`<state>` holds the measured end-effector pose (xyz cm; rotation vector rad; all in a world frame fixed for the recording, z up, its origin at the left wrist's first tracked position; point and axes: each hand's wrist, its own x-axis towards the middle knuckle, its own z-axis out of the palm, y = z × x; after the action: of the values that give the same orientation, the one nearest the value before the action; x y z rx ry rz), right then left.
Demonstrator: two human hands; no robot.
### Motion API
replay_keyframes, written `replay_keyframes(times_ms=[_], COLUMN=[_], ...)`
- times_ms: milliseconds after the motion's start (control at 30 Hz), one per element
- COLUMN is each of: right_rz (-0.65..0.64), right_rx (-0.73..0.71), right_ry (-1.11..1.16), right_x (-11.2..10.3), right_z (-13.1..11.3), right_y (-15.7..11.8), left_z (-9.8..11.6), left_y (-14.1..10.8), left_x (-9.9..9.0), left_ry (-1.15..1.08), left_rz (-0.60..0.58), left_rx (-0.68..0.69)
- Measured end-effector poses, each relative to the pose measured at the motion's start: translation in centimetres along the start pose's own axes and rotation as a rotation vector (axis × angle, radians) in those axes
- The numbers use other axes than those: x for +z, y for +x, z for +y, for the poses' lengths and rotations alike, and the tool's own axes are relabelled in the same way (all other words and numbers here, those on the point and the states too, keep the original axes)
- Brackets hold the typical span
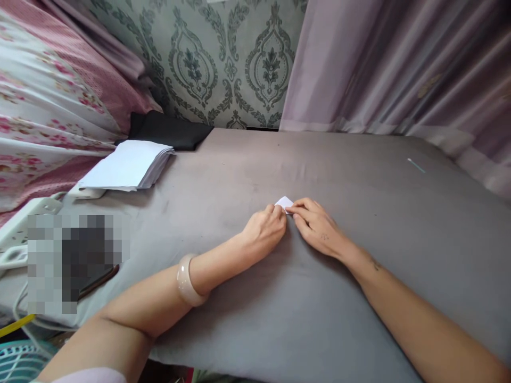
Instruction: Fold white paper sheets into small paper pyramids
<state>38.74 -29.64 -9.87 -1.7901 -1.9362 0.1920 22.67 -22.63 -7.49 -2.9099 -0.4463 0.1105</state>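
Observation:
A small piece of white paper (284,202) shows between my two hands, near the middle of the grey cloth surface (239,181). My left hand (265,227) has its fingers curled closed on the paper's left and near edge. From the right, my right hand (317,226) pinches the paper's right edge between thumb and fingers. The fingertips of both hands almost meet at the near side of the paper. Its lower part is hidden behind my fingers.
At the back left, a stack of white sheets (125,164) lies beside a folded black cloth (171,129). A white power strip (30,215) and a blurred dark device (90,260) are at the left. A thin stick (416,165) lies far right; curtains (359,64) hang behind.

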Motion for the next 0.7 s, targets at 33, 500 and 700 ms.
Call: replay_keyframes(times_ms=[33, 500, 700], right_rz=[0.006, -0.018, 0.102], right_rx=[0.008, 0.045, 0.15], right_ry=[0.026, -0.087, 0.251], right_x=[0.0, 1.4, 0.2], right_z=[0.3, 1.1, 1.9], right_y=[0.2, 1.5, 0.6], left_z=[-0.1, -1.2, -1.3], left_y=[0.0, 0.5, 0.5], left_x=[0.2, 1.2, 0.9], left_ry=[-0.002, -0.129, -0.129], left_rz=[0.019, 0.039, 0.023], left_rx=[0.001, -0.028, -0.023])
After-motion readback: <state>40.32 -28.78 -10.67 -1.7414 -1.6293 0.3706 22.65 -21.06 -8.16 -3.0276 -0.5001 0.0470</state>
